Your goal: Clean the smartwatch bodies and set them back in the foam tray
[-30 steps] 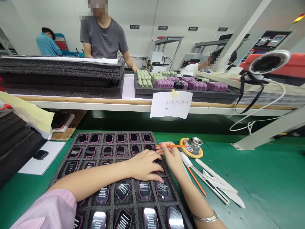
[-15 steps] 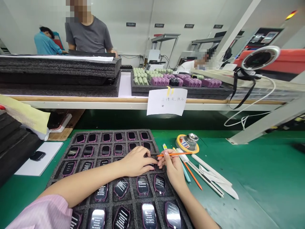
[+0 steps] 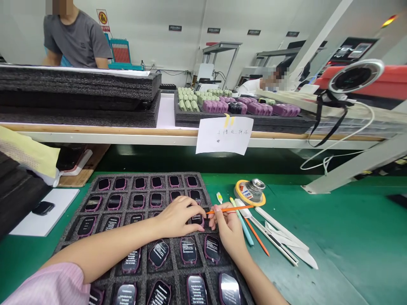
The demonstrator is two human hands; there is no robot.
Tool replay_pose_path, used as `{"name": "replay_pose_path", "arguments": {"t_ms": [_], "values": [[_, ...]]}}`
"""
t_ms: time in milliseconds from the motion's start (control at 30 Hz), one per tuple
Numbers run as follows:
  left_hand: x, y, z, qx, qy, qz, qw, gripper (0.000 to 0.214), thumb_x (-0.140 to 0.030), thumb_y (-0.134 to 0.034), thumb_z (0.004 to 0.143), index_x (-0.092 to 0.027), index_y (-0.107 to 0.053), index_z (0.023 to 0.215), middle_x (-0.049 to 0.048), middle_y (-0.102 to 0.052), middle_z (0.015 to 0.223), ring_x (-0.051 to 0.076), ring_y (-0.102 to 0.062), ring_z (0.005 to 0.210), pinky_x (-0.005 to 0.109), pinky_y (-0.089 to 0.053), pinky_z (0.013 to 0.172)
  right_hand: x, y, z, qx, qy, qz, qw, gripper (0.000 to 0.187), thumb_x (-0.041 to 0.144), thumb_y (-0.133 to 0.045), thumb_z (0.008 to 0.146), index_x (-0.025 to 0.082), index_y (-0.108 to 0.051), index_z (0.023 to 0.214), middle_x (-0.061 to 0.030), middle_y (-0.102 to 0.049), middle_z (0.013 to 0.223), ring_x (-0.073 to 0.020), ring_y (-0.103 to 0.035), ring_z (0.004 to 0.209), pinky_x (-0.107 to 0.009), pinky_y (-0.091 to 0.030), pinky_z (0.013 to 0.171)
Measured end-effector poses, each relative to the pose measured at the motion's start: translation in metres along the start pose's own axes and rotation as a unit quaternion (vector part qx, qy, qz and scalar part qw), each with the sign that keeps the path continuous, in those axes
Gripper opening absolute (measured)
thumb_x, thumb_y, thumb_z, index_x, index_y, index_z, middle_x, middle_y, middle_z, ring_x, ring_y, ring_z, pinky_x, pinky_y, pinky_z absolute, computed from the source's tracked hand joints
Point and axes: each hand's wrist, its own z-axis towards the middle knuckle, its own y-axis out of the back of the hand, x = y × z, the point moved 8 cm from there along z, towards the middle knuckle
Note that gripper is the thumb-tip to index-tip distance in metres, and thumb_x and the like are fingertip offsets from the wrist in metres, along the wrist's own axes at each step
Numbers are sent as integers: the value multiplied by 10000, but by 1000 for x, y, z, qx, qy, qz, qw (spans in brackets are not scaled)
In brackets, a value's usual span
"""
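Pinching a thin orange stick (image 3: 239, 208), the right hand (image 3: 228, 224) is pointing toward the purple-framed rectangular smartwatch (image 3: 197, 219) that the left hand (image 3: 178, 218) is holding at the dark foam tray (image 3: 174, 254), and light pressure is probably helping.

Bright, even light fills the room. Whitish glare washes the purple-framed, rounded-rectangular glass-screened watch (image 3: 229, 289) near six o'clock; the smooth, glossy green counter (image 3: 333, 271) gleams at four. Deep shadow darkens beneath the long, wood-edged white shelf (image 3: 143, 138). Wide-angle distortion stretches the pale pink fabric sleeve (image 3: 60, 281) at eight. Pixelation blurs patches at ten and two.
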Motion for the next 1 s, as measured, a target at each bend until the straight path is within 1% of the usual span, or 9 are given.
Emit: {"name": "replay_pose_path", "arguments": {"t_ms": [100,200,467,667,700,767,867,900,1000], "values": [[5,0,0,-2,23,-31,999,487,-400,-794,815,-250,-586,1229,56,-665,1169,239,-611,1112,381,-472,989,0,-2,0,12,-1,-13,1000,297,431,-582,992,152,-609,894,57,-594,676,-66,-548,512,-208,-487,501],[9,-1,1,-1,44,-47,998,601,-410,-826,778,-235,-540,1277,76,-663,1206,260,-616,1126,415,-473,995,0,-3,-1,20,-1,-21,1000,293,429,-587,989,154,-605,890,56,-594,684,-63,-535,510,-206,-480,501],[11,-5,1,7,56,-46,997,559,-419,-826,775,-221,-566,1228,88,-658,1222,276,-597,1170,442,-446,1032,-2,-5,0,34,1,-29,999,292,432,-584,989,153,-610,906,49,-599,706,-66,-530,519,-211,-477,503],[6,-1,0,-7,63,-20,998,589,-456,-844,740,-198,-563,1189,79,-661,1168,249,-614,1096,409,-481,981,-2,-5,1,36,2,-35,999,278,419,-587,989,150,-621,931,41,-608,733,-68,-541,538,-210,-482,505],[5,2,-2,-11,64,-11,998,558,-468,-838,743,-191,-576,1150,80,-658,1144,250,-610,1078,403,-487,961,-3,-5,1,37,1,-35,999,276,417,-587,990,149,-622,934,40,-609,735,-68,-542,538,-209,-483,503],[3,8,-9,-17,64,17,998,391,-460,-798,790,-186,-612,999,75,-648,1064,259,-593,1045,410,-483,938,-4,-4,1,37,0,-35,999,275,416,-587,991,147,-625,943,40,-613,736,-66,-541,532,-207,-483,497],[-1,14,-22,-8,48,64,997,228,-385,-716,880,-182,-629,825,71,-630,986,269,-572,1024,439,-447,953,-3,-2,4,29,0,-33,999,274,413,-591,989,145,-627,947,39,-618,737,-63,-540,523,-203,-481,488],[-2,15,-27,-3,39,77,996,201,-368,-700,894,-183,-646,835,73,-628,998,270,-567,1033,444,-435,966,0,-1,5,24,2,-31,999,273,412,-591,989,144,-627,949,39,-620,739,-63,-542,522,-202,-482,488],[-3,16,-36,13,19,106,994,190,-370,-684,907,-206,-692,1002,78,-616,1053,267,-557,1057,442,-426,988,13,-3,10,15,10,-21,1000,276,417,-586,991,145,-622,965,35,-629,754,-68,-562,541,-210,-499,509]]}}
